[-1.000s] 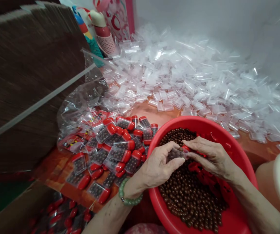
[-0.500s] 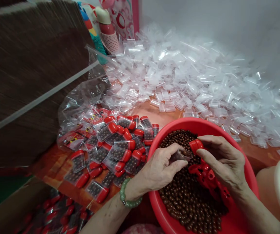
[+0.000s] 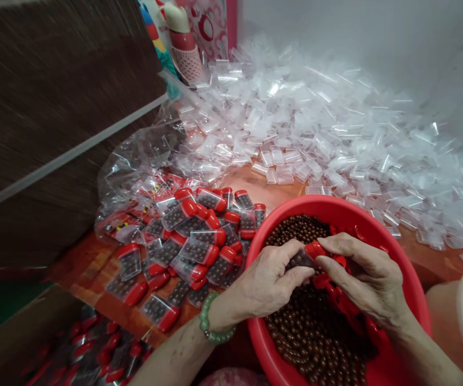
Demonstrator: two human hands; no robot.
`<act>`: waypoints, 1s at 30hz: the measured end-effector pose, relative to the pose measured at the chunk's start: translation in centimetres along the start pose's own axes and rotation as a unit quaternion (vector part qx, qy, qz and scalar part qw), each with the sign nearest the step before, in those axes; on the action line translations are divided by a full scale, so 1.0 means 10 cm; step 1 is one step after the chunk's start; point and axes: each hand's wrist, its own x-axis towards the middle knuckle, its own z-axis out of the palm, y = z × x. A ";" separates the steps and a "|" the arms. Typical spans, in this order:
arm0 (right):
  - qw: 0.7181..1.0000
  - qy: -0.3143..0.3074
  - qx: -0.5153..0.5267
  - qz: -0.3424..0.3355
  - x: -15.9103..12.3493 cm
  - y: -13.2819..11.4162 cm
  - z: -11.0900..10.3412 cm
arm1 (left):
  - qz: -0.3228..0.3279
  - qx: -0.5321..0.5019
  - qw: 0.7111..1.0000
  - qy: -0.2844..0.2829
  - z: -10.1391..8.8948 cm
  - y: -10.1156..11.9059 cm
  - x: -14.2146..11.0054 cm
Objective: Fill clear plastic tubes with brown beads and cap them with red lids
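Note:
Over a red basin (image 3: 400, 257) full of small brown balls (image 3: 315, 338), both hands meet. My left hand (image 3: 267, 281), with a green bead bracelet at the wrist, pinches a small clear box (image 3: 300, 260) filled with brown balls. My right hand (image 3: 366, 279) presses a red cap (image 3: 315, 249) onto the end of that box. More red caps (image 3: 342, 303) lie on the balls under my right hand.
A pile of filled red-capped boxes (image 3: 186, 241) lies left of the basin. A big heap of empty clear boxes (image 3: 315, 128) spreads behind it. A dark cardboard stack (image 3: 46, 118) stands at left. A carton with more filled boxes (image 3: 94, 354) sits at lower left.
My right hand brought a red cap from above the balls down onto the clear box in my left hand. The view shifted slightly.

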 end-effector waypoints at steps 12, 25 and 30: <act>0.991 -0.077 -0.096 -0.055 -0.01 -0.06 -0.05 | 0.010 0.023 1.000 0.003 -0.01 0.01 -0.02; 0.903 -0.034 -0.383 -0.191 0.03 -0.02 0.28 | -0.006 -0.081 0.996 0.031 -0.01 -0.03 0.06; 0.899 -0.050 -0.389 -0.193 0.05 0.00 0.28 | 0.003 -0.116 0.993 0.034 0.01 -0.06 0.07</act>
